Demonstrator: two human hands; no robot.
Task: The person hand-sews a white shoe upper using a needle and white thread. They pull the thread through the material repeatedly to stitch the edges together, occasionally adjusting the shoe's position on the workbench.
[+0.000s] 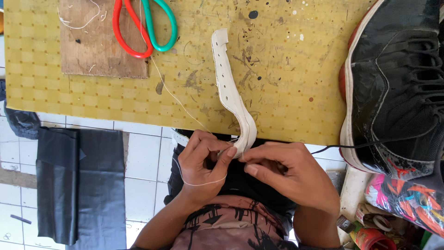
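Head view: both hands, left hand [201, 159] and right hand [289, 173], pinch the white strip [230, 92] at the worktop [286, 106] near edge; its length runs away from them.

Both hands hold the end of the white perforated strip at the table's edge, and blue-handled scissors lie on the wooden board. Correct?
Not quite: in the head view the scissors have one red and one green handle. Both the left hand and the right hand do hold the white strip.

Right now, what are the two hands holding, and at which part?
Both hands, left and right, pinch the near end of the white leather strip; a thread loops around the left hand.
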